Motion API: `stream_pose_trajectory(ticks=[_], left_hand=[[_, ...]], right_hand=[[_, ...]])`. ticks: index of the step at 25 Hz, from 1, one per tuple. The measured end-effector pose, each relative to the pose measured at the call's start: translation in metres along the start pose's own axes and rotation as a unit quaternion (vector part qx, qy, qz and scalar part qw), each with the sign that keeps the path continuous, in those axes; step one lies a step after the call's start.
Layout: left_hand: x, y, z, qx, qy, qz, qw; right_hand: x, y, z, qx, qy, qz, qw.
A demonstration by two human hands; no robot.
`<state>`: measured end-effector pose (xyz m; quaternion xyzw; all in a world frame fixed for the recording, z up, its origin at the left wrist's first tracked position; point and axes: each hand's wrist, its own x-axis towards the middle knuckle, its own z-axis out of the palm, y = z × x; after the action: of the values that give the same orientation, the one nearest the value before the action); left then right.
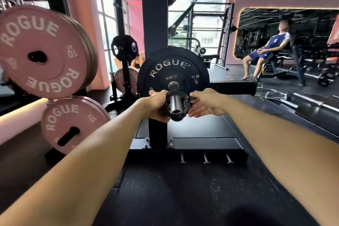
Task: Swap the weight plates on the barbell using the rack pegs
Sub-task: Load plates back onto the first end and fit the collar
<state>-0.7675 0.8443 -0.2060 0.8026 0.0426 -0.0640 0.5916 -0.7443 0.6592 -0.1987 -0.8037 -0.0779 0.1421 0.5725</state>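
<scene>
The barbell's steel sleeve points straight at me. A black ROGUE plate sits on it, with a smaller black plate marked 2.5 KG in front. A black clamp collar rings the sleeve near its end. My left hand grips the collar's left side. My right hand pinches the collar's lever on the right. Pink ROGUE 10 plates hang on the rack pegs at left, upper stack and lower plate.
The black rack upright rises just behind the plates, bolted to a base frame with short pegs. A second plate stand stands behind. A person sits on a bench at right. Another barbell lies on the floor at right.
</scene>
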Motion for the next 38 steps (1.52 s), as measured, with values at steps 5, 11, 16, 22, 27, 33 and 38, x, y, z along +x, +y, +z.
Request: stream_pose_trajectory(ticks=[5, 11, 16, 22, 27, 33, 38], left_hand=[[0.002, -0.017, 0.005, -0.025, 0.008, -0.017, 1.0], [0.025, -0.04, 0.015, -0.009, 0.003, 0.001, 1.0], [0.056, -0.058, 0.025, -0.033, 0.03, 0.02, 0.999], [0.096, -0.056, 0.018, -0.026, 0.039, 0.021, 0.999], [0.135, -0.05, 0.012, -0.061, 0.05, 0.014, 0.997], [0.197, -0.042, 0.003, -0.094, 0.053, 0.012, 0.994], [0.25, -0.042, -0.003, -0.085, 0.048, 0.022, 0.995]], right_hand=[[0.006, 0.02, 0.011, 0.001, 0.006, 0.023, 1.0], [0.02, 0.041, 0.012, -0.019, 0.029, 0.029, 0.999], [0.042, 0.061, 0.014, -0.003, 0.063, 0.022, 0.998], [0.077, 0.065, 0.014, 0.026, 0.092, 0.006, 0.995], [0.116, 0.06, 0.008, 0.022, 0.097, 0.016, 0.995], [0.18, 0.054, -0.005, 0.02, 0.11, 0.033, 0.993], [0.23, 0.055, -0.012, -0.003, 0.14, 0.027, 0.99]])
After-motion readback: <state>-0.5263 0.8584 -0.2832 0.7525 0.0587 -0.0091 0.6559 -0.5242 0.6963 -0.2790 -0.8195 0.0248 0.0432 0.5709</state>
